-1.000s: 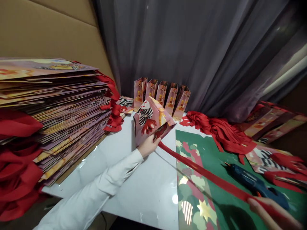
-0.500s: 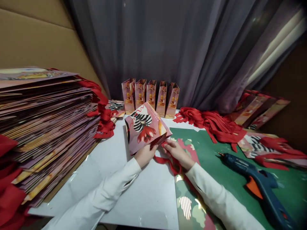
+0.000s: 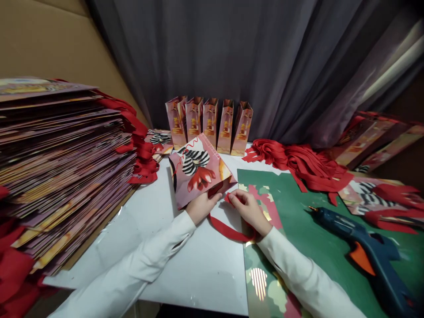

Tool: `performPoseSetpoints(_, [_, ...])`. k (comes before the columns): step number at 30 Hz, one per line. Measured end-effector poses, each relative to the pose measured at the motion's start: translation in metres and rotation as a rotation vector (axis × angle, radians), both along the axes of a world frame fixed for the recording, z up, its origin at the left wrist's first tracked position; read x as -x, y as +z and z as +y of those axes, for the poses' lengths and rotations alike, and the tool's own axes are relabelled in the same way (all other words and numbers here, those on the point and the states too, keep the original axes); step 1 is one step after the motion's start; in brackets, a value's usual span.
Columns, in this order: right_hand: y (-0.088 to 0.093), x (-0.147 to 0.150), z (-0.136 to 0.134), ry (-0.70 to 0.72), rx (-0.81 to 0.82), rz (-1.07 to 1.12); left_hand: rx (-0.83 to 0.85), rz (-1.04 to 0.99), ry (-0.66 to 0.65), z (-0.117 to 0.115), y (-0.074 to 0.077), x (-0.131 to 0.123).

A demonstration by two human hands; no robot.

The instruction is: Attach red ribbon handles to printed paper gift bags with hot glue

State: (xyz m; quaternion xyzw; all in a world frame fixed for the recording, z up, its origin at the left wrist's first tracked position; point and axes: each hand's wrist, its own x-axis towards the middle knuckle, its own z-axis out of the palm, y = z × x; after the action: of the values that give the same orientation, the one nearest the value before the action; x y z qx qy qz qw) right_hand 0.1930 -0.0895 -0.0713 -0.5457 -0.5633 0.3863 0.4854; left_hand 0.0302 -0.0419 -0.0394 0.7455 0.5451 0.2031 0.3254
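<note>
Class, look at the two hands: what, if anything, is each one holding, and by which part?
The left hand grips the pink paper bag by its open lower edge. The right hand pinches the red ribbon at its end, beside that same edge.

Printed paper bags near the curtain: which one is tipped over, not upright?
The paper bag under the left hand, lying tilted with its zebra-and-red print facing up. The five bags behind it stand upright in a row.

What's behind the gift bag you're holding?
Behind the gift bag, five more bags stand upright in a row before the grey curtain. The held bag hides the table between it and the row, and the leftmost bags' feet.
</note>
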Motion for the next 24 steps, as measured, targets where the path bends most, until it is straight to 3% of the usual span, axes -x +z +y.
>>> performPoseSetpoints(9, [-0.004,0.001,0.003,0.007,-0.013,0.003,0.014,0.099,0.055,-0.007,0.006,-0.003])
performPoseSetpoints(18, [-0.004,0.018,-0.007,-0.253,-0.074,-0.078,0.015,0.052,-0.004,-0.006,0.001,-0.004])
performPoseSetpoints(24, [-0.007,0.019,-0.006,-0.165,-0.080,0.061,-0.074,0.016,0.020,-0.008,-0.001,-0.005])
